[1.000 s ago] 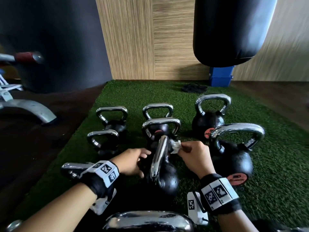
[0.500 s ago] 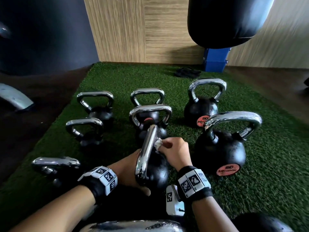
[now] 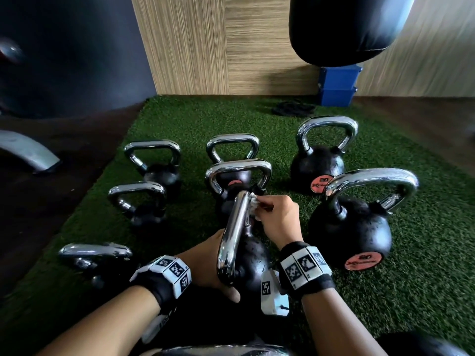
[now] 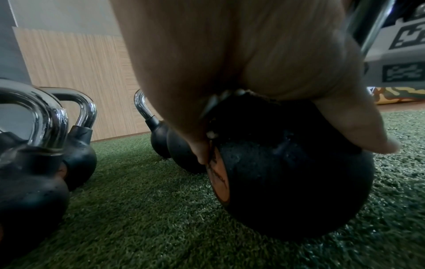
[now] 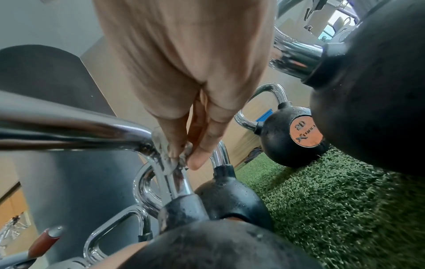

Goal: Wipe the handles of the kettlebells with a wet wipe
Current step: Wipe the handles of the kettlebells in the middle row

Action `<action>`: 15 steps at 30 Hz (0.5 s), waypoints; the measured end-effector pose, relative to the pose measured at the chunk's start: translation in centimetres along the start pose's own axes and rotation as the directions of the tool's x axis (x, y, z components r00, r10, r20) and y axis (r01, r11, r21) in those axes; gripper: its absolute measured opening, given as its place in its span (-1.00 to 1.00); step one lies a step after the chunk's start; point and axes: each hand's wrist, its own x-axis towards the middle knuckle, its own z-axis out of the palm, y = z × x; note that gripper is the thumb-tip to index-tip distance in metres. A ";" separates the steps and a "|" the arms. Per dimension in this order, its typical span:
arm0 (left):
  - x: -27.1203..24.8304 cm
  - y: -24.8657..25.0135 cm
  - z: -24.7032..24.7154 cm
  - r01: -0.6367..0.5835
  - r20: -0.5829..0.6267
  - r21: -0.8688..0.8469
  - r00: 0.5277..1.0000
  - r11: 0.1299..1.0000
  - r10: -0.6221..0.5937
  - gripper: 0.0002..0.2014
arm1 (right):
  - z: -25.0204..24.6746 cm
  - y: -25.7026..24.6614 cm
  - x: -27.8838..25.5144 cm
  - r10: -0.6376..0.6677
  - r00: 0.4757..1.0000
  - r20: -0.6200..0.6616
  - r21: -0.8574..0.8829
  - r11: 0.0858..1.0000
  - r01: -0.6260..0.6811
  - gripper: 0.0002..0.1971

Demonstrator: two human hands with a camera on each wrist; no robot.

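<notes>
A black kettlebell (image 3: pixel 253 263) stands mid-turf, its chrome handle (image 3: pixel 235 232) running away from me. My left hand (image 3: pixel 210 263) grips the ball from the left, with the thumb (image 4: pixel 358 127) curled over the near side of the kettlebell (image 4: pixel 287 182) and the other fingers (image 4: pixel 197 145) on the far side. My right hand (image 3: pixel 261 209) pinches a small white wet wipe (image 3: pixel 253 205) against the handle's far bend. In the right wrist view the fingertips (image 5: pixel 197 160) press the wet wipe (image 5: pixel 165 145) onto that handle (image 5: pixel 92 131) just above its joint with the ball.
Several other chrome-handled kettlebells stand around on the green turf (image 3: pixel 424 265): a large one (image 3: pixel 349 232) close on the right, another (image 3: pixel 317 168) behind it, smaller ones (image 3: pixel 144 211) to the left. A black punching bag (image 3: pixel 341 27) hangs over a blue box (image 3: pixel 336 86).
My left hand has gone from beside the handle down onto the kettlebell's ball. The right hand keeps the wipe at the handle's far bend and has shifted slightly down it.
</notes>
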 end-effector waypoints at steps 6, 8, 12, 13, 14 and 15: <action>0.2 -0.1 -0.2 0.080 0.026 0.026 0.996 0.996 -0.081 -0.13 | -0.8 -0.9 -0.7 -0.237 0.970 -0.061 -0.038 0.971 0.235 -0.67; 0.3 0.1 -0.6 0.116 0.033 0.040 0.993 0.992 -0.117 -0.06 | -1.5 -1.4 -1.8 -0.320 0.947 -0.034 -0.017 0.947 0.320 -0.68; 0.7 0.8 -1.2 0.179 0.071 0.034 0.981 0.983 -0.181 -0.02 | -2.7 -2.4 -2.5 -0.387 0.919 0.075 -0.019 0.921 0.389 -0.68; 0.9 0.9 -1.3 0.182 0.080 0.027 0.980 0.983 -0.183 -0.03 | -2.9 -2.6 -2.1 -0.365 0.926 0.091 -0.035 0.929 0.370 -0.68; 1.0 1.0 -1.5 0.177 0.088 0.034 0.980 0.984 -0.179 -0.04 | -3.0 -2.9 -1.6 -0.336 0.936 0.103 -0.042 0.939 0.342 -0.68; 1.1 1.2 -1.6 0.163 0.097 0.054 0.981 0.985 -0.167 -0.04 | -3.1 -3.3 -1.2 -0.310 0.944 0.115 -0.042 0.948 0.317 -0.69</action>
